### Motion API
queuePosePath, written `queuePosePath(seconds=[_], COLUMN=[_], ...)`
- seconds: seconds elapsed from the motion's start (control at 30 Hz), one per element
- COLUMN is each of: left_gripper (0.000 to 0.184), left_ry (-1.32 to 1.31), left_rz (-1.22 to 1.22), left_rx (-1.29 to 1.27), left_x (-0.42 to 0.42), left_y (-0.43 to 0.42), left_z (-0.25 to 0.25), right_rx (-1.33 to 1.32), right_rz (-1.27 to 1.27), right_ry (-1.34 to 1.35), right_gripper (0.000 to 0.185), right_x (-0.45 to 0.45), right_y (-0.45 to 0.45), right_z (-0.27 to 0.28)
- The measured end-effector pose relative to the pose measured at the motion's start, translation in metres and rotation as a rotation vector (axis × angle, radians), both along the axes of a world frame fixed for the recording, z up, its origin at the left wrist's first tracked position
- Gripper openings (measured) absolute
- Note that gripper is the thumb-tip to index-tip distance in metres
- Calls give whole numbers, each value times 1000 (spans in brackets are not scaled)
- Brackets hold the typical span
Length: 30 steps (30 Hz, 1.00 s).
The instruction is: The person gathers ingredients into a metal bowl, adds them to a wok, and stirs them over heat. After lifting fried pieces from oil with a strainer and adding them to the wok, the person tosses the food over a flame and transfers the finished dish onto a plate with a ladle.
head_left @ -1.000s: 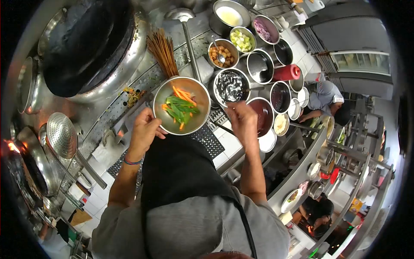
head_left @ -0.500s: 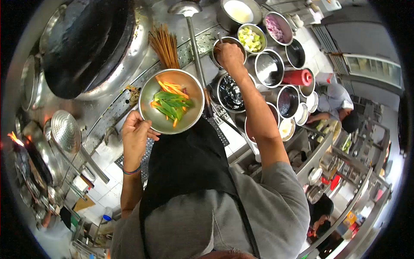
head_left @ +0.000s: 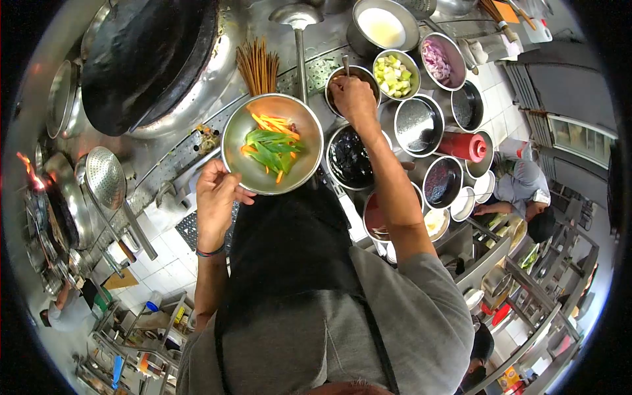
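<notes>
My left hand (head_left: 219,191) grips the lower left rim of a steel bowl (head_left: 232,141), thumb on the rim and fingers curled beneath. Orange carrot strips (head_left: 273,123) and green leaf pieces (head_left: 268,153) lie in the bowl. My right hand (head_left: 354,99) reaches down into a small metal pot (head_left: 370,71), its fingers curled and their tips hidden inside. A spoon handle (head_left: 345,64) sticks up from that pot beside my knuckles. Just below it stands a pot of dark, glossy liquid (head_left: 349,157).
A large black wok (head_left: 148,66) fills the upper left. Bamboo sticks (head_left: 257,68) and a ladle (head_left: 297,16) lie beyond the bowl. On the right stand pots of cut green vegetable (head_left: 394,76), sliced onion (head_left: 437,62) and a red bottle (head_left: 463,146). Flame (head_left: 33,172) burns far left.
The view has shifted slightly, with most surroundings sliding rightward. The bowl in my left hand sits a little higher and further right. My right hand remains in the small pot.
</notes>
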State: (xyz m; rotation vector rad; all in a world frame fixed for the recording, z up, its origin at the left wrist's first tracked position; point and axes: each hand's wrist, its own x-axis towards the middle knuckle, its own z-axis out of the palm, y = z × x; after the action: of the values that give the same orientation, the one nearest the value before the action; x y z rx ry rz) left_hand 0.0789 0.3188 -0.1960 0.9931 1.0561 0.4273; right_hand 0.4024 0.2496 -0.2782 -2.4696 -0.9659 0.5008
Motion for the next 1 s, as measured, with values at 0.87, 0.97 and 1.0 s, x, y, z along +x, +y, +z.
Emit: queuePosePath(seconds=[0.87, 0.97, 1.0], left_gripper=[8, 8, 8], left_ry=[-161, -191, -199], left_rz=[-265, -262, -252], left_rx=[-69, -85, -90], left_x=[18, 26, 27], left_y=[42, 43, 44], left_z=[-35, -38, -37], right_rx=[260, 15, -92], right_rz=[170, 406, 407], right_ry=[454, -22, -200], right_gripper=[13, 20, 20], right_x=[-19, 3, 9], right_y=[-37, -35, -36], right_z=[131, 121, 110])
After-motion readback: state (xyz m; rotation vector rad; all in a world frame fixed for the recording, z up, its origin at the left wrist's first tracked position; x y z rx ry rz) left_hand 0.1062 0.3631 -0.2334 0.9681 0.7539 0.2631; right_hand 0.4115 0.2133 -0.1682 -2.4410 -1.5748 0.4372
